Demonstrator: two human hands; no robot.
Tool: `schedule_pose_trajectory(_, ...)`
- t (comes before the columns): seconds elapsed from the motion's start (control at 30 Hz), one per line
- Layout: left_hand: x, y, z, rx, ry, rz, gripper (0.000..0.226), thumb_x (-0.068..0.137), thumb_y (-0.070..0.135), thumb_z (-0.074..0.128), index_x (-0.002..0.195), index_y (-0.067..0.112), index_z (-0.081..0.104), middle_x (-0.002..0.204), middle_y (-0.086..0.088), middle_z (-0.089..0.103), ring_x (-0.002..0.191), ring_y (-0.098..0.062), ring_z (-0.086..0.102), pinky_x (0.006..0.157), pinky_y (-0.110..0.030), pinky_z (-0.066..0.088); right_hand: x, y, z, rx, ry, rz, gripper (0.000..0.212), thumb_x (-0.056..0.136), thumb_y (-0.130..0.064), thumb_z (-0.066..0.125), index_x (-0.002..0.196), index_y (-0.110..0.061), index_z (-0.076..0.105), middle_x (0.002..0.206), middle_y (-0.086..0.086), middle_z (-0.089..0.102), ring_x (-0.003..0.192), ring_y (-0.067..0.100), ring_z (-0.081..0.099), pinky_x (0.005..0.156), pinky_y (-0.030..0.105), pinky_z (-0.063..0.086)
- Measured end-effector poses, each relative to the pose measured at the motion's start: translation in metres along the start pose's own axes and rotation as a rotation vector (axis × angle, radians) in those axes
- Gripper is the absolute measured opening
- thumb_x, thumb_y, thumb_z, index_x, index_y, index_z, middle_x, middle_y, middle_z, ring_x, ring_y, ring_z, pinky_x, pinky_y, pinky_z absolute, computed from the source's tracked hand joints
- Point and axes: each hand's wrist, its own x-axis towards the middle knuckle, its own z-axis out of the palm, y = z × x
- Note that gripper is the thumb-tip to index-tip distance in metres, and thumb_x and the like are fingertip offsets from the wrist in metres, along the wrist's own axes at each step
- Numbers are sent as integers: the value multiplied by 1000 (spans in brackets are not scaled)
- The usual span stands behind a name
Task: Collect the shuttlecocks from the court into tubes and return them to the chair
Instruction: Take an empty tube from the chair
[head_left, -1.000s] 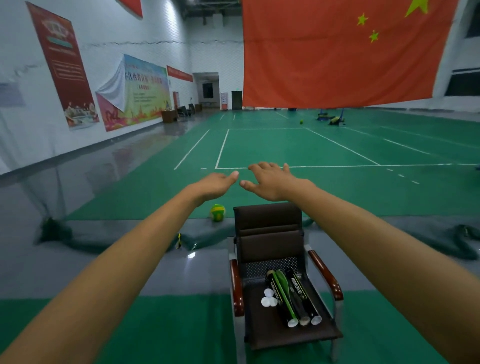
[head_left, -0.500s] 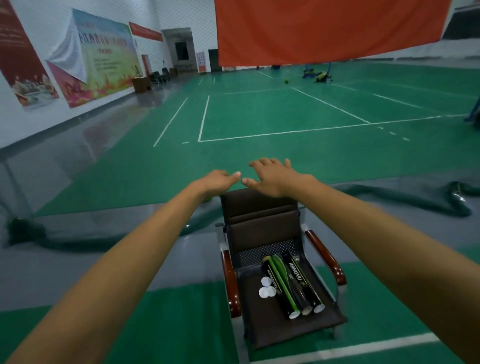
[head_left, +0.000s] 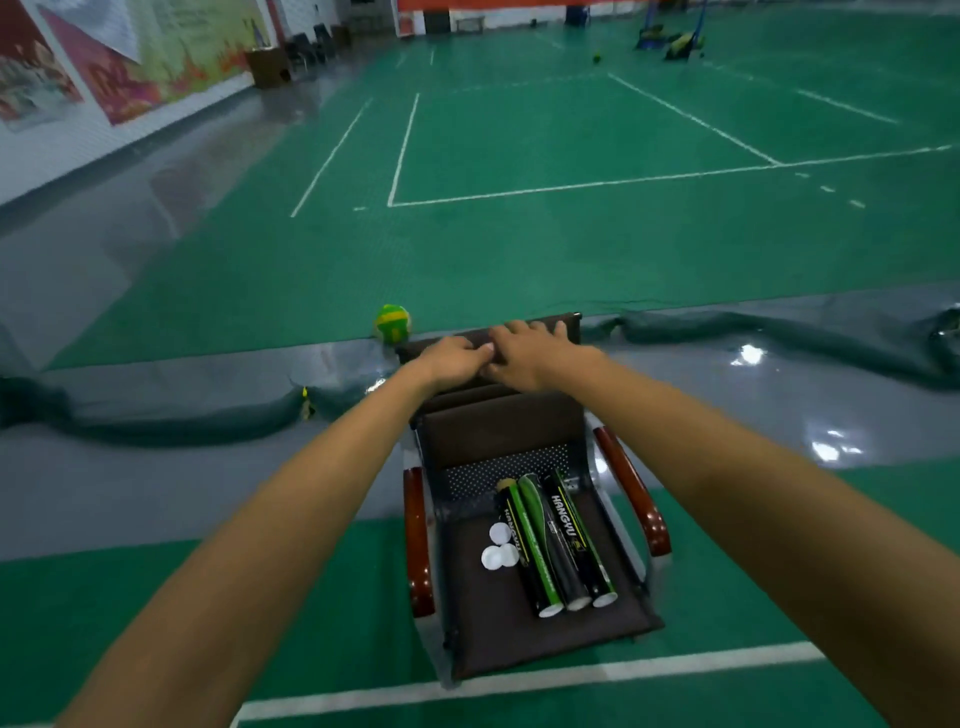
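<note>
Checking in – where are the tubes rn?

3 tubes (head_left: 556, 545) on the chair (head_left: 498, 431) seat, lying side by side, open ends twd the camera. 3 white caps (head_left: 500, 551) lie loose just beside them, on the left. So the tubes are uncapped, far as I can see.

Hands?

Both out front, palm down over the top of the backrest, holding nothing. Left hand (head_left: 457, 358) & right hand (head_left: 535, 351) sit side by side, thumb sides touching. Can't tell if they rest on the backrest or hover just above it.

Shuttlecocks?

None I can make out on the court (head_left: 571, 234). Far specks are too small to call. My guess: collecting isn't begun, tubes not yet picked up.

What cd go wrong?

Few things, imo. Lean on or bump that backrest & the chair may rock. The tubes point at the front edge w/ nothing to stop them, so they cd slide off. Caps too: light, loose, easy to flick off the seat when grabbing a tube. Also the net (head_left: 779, 338) lies heaped on the floor right behind the chair, w/ a green-yellow ball (head_left: 392, 323) close by, so that's a trip risk when stepping onto the court. And carrying a tube open end down wd spill whatever's put in.
</note>
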Motion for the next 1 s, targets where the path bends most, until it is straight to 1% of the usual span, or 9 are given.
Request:
schedule_pose_trajectory(0.13,37,-10,51,-33,-111,-89,45,108,45,43,101,11,71,113,-12,68,103,-30,63,92,-40,49,23,29,44,22,-112,12,74,100,-58,44,159,-20,21,163,14,25,148,43,24,119,68,12)
schedule_pose_trajectory(0.33,90,-37,110,-57,-200,-169,47,108,45,42,117,9,71,121,-13,69,111,-30,64,102,-44,49,59,59,107,94,-223,66,76,96,-56,50,157,-19,25,162,14,28,148,41,26,120,65,13)
schedule_pose_trajectory(0.4,107,-49,125,-53,-245,-200,52,108,49,42,125,8,68,131,-14,66,117,-30,62,106,-43,47,71,67,129,116,-280,108,78,96,-58,50,157,-19,24,162,14,28,148,41,26,120,64,14)
schedule_pose_trajectory(0.47,123,-58,138,-57,-284,-235,57,108,50,41,138,5,60,145,-14,57,130,-32,55,110,-40,43,83,73,150,130,-340,145,80,95,-60,53,158,-19,24,161,14,29,148,41,26,120,64,15)
schedule_pose_trajectory(0.53,143,-71,150,-70,-316,-263,61,108,49,41,146,3,53,152,-16,50,138,-33,49,112,-37,40,97,79,167,137,-384,173,81,94,-59,55,157,-19,24,160,14,30,147,41,27,120,63,16)
schedule_pose_trajectory(0.6,161,-82,159,-84,-338,-275,60,109,48,41,144,1,54,152,-18,51,138,-33,49,110,-36,40,112,84,183,139,-419,190,81,94,-59,56,156,-19,25,159,14,32,146,41,29,120,63,18)
schedule_pose_trajectory(0.8,219,-125,183,-194,-404,-339,53,107,45,48,127,0,66,137,-17,62,124,-31,59,102,-34,45,165,89,228,204,-476,259,75,92,-55,59,150,-17,31,155,15,35,143,43,33,116,61,27)
schedule_pose_trajectory(0.9,244,-149,203,-230,-388,-387,52,105,42,52,128,-2,66,136,-19,64,124,-32,61,101,-35,48,190,87,257,260,-477,282,71,91,-51,61,146,-15,34,153,16,36,141,42,35,114,58,30)
schedule_pose_trajectory(1.0,261,-176,228,-210,-376,-441,54,102,46,53,128,1,68,136,-19,65,124,-33,62,101,-37,50,210,87,289,315,-512,304,72,91,-52,62,145,-13,35,152,19,37,139,43,39,112,54,34)
